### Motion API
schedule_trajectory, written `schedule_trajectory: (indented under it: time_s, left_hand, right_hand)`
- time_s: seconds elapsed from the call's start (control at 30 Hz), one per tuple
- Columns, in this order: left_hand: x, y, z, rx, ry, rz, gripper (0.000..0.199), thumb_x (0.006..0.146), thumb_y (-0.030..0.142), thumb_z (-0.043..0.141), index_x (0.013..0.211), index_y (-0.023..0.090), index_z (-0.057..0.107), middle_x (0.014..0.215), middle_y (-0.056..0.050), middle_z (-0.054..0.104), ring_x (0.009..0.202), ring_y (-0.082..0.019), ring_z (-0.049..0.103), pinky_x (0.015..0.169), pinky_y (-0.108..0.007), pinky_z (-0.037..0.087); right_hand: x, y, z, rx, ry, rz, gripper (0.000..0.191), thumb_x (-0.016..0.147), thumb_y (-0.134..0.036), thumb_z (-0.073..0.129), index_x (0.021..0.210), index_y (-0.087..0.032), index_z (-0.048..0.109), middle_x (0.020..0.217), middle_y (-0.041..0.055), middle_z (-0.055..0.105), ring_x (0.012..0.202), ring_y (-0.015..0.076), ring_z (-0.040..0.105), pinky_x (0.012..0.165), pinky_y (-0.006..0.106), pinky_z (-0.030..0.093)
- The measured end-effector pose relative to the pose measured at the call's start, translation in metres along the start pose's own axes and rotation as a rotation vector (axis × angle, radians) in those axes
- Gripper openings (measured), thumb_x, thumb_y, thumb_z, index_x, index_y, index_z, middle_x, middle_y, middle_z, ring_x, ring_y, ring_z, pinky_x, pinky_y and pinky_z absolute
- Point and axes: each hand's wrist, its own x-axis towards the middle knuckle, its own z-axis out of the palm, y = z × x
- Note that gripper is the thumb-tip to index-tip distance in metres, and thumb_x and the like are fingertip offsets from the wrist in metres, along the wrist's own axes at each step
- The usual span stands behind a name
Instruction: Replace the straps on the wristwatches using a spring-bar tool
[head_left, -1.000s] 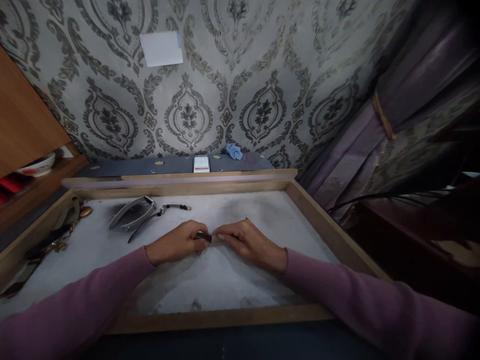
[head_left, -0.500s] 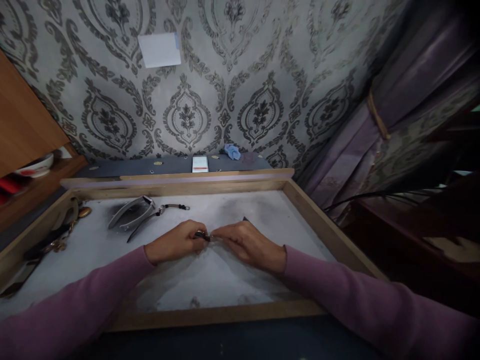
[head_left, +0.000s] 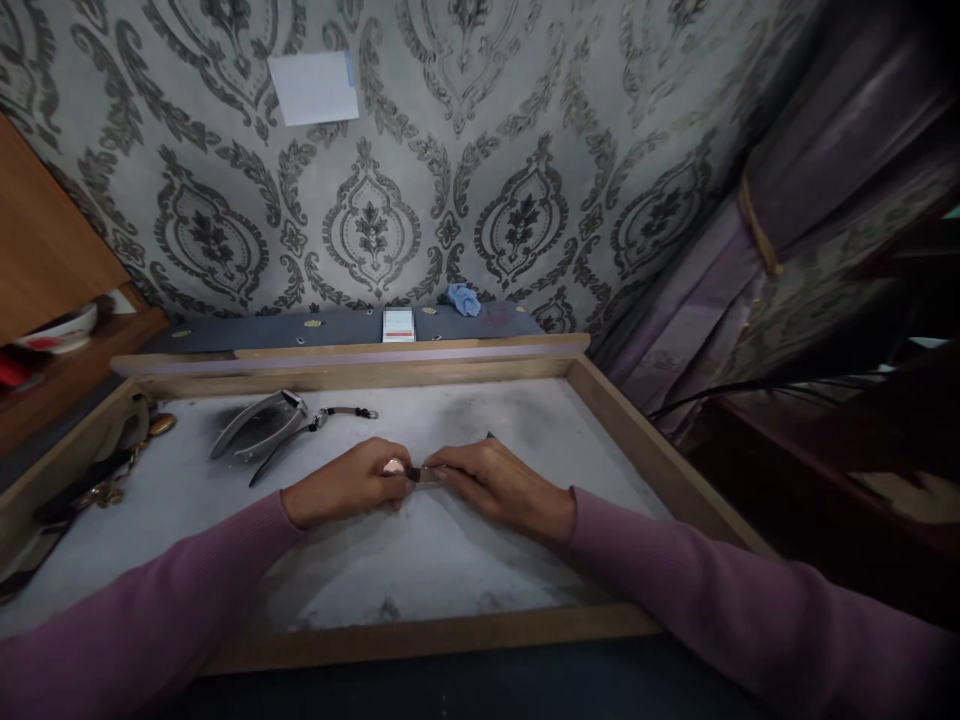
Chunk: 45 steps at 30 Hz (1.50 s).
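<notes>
A small wristwatch point(head_left: 395, 467) with a round shiny face and a narrow strap is held over the white floor of a shallow wooden-framed tray point(head_left: 420, 635). My left hand point(head_left: 355, 484) is closed round its face end. The fingers of my right hand point(head_left: 499, 487) pinch the strap just to the right of the face. A dark strap tip shows behind my right hand. Beyond my left hand lie a grey looped band point(head_left: 259, 425) and a thin watch with its strap point(head_left: 345, 411) stretched out.
Gold-toned watches and dark straps point(head_left: 97, 485) lie along the tray's left side. Behind the tray are a phone point(head_left: 398, 324) and a crumpled blue cloth point(head_left: 464, 299). A bowl point(head_left: 67, 332) stands on the left shelf; a purple curtain point(head_left: 697, 300) hangs at the right.
The watch has turned so that its round face shows more, and more strap is visible between my hands. My hands have barely moved. The view has shifted slightly.
</notes>
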Motion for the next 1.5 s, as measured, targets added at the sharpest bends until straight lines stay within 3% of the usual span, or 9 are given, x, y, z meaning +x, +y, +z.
schedule_trajectory:
  time_s: [0.2,0.43,0.6,0.73,0.87,1.5]
  left_hand:
    - [0.002,-0.003,-0.001,-0.068,-0.026,-0.028,0.012,0.073,0.029,0.053,0.069,0.018,0.050,0.058,0.004,0.053,0.042,-0.008,0.039,0.043,-0.022,0.028]
    - [0.003,-0.004,-0.001,-0.071,-0.033,-0.022,0.011,0.074,0.027,0.053,0.068,0.017,0.050,0.058,0.004,0.054,0.042,-0.007,0.040,0.041,-0.021,0.028]
    - [0.003,-0.004,-0.001,-0.060,-0.038,0.003,0.011,0.074,0.026,0.053,0.068,0.017,0.050,0.058,0.004,0.053,0.043,-0.006,0.039,0.042,-0.020,0.029]
    - [0.002,-0.003,0.000,-0.063,-0.053,0.013,0.010,0.074,0.025,0.053,0.068,0.017,0.051,0.056,0.005,0.052,0.043,-0.006,0.040,0.042,-0.019,0.030]
    - [0.003,-0.003,0.000,-0.087,-0.061,0.024,0.009,0.071,0.023,0.054,0.066,0.017,0.051,0.053,0.006,0.051,0.043,-0.006,0.039,0.042,-0.019,0.029]
    - [0.004,-0.002,0.002,-0.137,-0.036,-0.019,0.006,0.067,0.023,0.054,0.067,0.018,0.051,0.055,0.006,0.052,0.041,-0.006,0.038,0.041,-0.020,0.028]
  right_hand:
    - [-0.001,0.004,-0.003,-0.006,-0.025,0.019,0.025,0.098,-0.018,0.037,0.104,-0.014,0.060,0.073,0.0036,0.064,0.063,0.0132,0.056,0.064,0.025,0.040]
    - [0.001,0.000,0.005,-0.065,0.039,0.100,0.019,0.097,-0.021,0.034,0.099,-0.016,0.052,0.075,0.0033,0.061,0.064,0.0145,0.053,0.062,0.026,0.038]
    - [0.002,-0.010,0.006,-0.095,0.024,0.170,0.021,0.094,-0.025,0.047,0.106,-0.016,0.061,0.081,0.0054,0.070,0.069,0.0170,0.061,0.064,0.027,0.038]
    - [0.005,-0.010,0.005,0.005,0.038,0.176,0.020,0.092,-0.021,0.050,0.090,-0.018,0.070,0.077,0.0025,0.071,0.066,0.0136,0.061,0.061,0.023,0.037]
    - [0.006,-0.008,0.005,0.017,0.043,0.187,0.020,0.090,-0.017,0.052,0.082,-0.017,0.070,0.066,0.0004,0.066,0.059,0.0110,0.056,0.057,0.021,0.034]
    - [0.008,-0.005,0.005,0.020,0.039,0.189,0.020,0.088,-0.016,0.052,0.084,-0.015,0.071,0.064,0.0006,0.063,0.056,0.0097,0.052,0.056,0.022,0.032]
